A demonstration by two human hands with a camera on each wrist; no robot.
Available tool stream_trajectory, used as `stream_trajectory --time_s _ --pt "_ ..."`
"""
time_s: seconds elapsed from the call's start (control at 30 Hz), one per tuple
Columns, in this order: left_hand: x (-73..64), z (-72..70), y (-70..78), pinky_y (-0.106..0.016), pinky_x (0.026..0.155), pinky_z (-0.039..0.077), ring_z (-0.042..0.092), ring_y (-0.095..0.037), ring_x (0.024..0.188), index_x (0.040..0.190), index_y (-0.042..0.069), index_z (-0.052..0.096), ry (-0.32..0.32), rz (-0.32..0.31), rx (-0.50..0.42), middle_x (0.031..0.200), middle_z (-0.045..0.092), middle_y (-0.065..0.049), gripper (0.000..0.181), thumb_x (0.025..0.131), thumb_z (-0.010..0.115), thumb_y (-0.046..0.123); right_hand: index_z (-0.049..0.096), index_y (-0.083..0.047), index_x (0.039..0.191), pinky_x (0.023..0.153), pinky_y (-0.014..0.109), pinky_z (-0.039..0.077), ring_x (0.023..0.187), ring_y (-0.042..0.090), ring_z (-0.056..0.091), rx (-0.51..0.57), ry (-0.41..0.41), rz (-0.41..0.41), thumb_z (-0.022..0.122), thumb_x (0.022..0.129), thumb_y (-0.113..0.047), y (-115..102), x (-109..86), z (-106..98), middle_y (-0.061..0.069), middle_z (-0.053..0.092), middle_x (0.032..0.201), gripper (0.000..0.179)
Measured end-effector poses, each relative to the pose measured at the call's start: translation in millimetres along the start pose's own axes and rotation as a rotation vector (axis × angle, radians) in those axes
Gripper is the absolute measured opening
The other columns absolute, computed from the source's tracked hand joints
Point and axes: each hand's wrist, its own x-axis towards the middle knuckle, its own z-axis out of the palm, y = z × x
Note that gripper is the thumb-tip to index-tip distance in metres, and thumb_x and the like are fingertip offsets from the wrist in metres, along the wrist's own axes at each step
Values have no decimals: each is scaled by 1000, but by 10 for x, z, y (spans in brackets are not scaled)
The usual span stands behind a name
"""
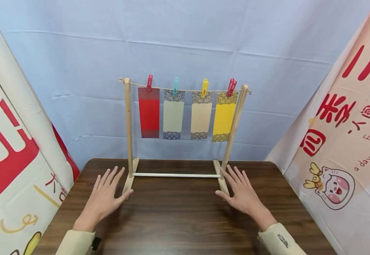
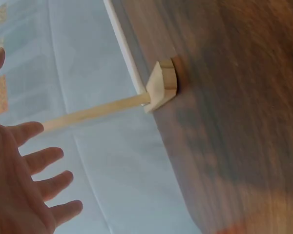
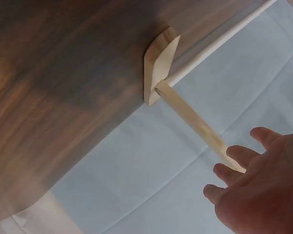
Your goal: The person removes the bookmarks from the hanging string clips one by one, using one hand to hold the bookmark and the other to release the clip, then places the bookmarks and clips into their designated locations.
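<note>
A wooden rack (image 1: 128, 124) stands toward the back of the table, with a rope (image 1: 162, 88) strung between its two posts. From the rope hang a red paper card (image 1: 149, 117), a pale grey-green card (image 1: 173, 115), a beige card (image 1: 200, 117) and a yellow card (image 1: 224, 117), each under a clothespin: red (image 1: 149, 83), teal (image 1: 175, 87), yellow (image 1: 205, 88) and red (image 1: 231, 87). My left hand (image 1: 106, 194), fingers spread, is held near the rack's left foot (image 2: 162, 84). Beside the right foot (image 3: 158, 66) my right hand (image 1: 240, 191) is also spread. Both hands hold nothing.
A white rod (image 1: 175, 175) joins the rack's feet low over the dark wooden table (image 1: 175, 219). Behind hangs a light blue cloth (image 1: 185, 53). Printed banners flank the table at left (image 1: 9, 141) and right (image 1: 341, 141).
</note>
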Motion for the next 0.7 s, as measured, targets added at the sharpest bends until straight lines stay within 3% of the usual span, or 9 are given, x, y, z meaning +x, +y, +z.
stream_trajectory --time_s 0.27,0.53,0.7 --pt "73 -10 76 -67 128 16 22 -46 161 171 17 29 -18 0 -42 173 32 -20 97 99 63 71 34 -16 170 131 59 10 164 40 18 -22 3 -37 67 99 -66 -63 93 -31 16 27 176 93" --pt "150 -43 159 -59 130 17 24 -43 161 171 14 29 -10 33 -89 173 32 -18 95 100 67 64 28 -21 172 132 58 11 164 38 18 -28 -13 -55 64 100 -68 -155 178 -82 12 21 178 93" --pt "195 -66 216 -61 129 22 25 -43 161 171 15 28 -9 27 -133 174 31 -16 95 100 67 65 27 -20 172 132 57 13 163 40 22 -43 -7 -80 64 100 -67 -202 233 -124 12 21 178 94"
